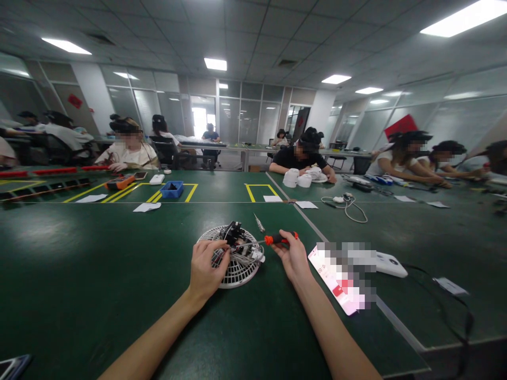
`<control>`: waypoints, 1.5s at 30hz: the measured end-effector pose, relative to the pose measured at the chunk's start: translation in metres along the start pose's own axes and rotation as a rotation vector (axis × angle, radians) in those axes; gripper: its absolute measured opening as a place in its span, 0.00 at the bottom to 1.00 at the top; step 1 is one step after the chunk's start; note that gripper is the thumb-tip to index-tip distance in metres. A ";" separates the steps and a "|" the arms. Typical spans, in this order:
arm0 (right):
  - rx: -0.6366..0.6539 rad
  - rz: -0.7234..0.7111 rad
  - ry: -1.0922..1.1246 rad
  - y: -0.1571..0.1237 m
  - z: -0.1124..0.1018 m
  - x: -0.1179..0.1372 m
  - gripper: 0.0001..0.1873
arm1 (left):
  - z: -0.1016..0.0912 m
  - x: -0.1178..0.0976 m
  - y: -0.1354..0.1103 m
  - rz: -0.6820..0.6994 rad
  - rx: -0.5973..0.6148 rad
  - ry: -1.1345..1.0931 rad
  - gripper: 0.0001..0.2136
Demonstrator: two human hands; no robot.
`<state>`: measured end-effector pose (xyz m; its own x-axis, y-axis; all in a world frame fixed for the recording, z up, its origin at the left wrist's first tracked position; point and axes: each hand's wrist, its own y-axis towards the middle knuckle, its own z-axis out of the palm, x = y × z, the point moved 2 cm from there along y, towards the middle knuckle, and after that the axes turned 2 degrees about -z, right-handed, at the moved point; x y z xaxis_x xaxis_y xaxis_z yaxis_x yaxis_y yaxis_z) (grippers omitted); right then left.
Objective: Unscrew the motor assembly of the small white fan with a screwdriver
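Note:
A small white round fan grille (233, 272) lies flat on the green table, with a black motor part (233, 232) and loose wires on top of it. My left hand (206, 266) rests on the grille's left side, fingers curled and pinching the wires. My right hand (292, 254) is closed round a screwdriver with a red and black handle (279, 239); its metal shaft points left into the motor part. A second small screwdriver (259, 223) lies on the table just behind the fan.
A pink-and-white card (335, 282) and a white device (390, 264) with a black cable lie to my right. A blue tray (171, 189), papers and tools sit farther back. Several people work at tables beyond. A phone corner (11, 365) shows at bottom left.

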<state>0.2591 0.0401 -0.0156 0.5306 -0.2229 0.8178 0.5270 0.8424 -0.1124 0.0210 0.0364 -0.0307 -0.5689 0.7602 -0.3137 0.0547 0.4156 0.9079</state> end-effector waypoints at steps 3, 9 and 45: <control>0.002 -0.017 -0.013 -0.001 0.000 0.002 0.17 | 0.001 0.000 0.000 -0.005 0.005 -0.006 0.10; 0.034 -0.110 -0.069 -0.001 -0.001 0.003 0.22 | 0.002 0.003 -0.002 0.000 0.015 0.012 0.10; -0.184 -0.179 0.019 0.000 -0.005 0.010 0.31 | 0.001 0.011 0.014 -0.245 0.250 0.317 0.25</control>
<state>0.2674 0.0356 -0.0098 0.4290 -0.3712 0.8235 0.7249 0.6854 -0.0687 0.0163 0.0512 -0.0222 -0.8103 0.4507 -0.3745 0.0614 0.7009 0.7106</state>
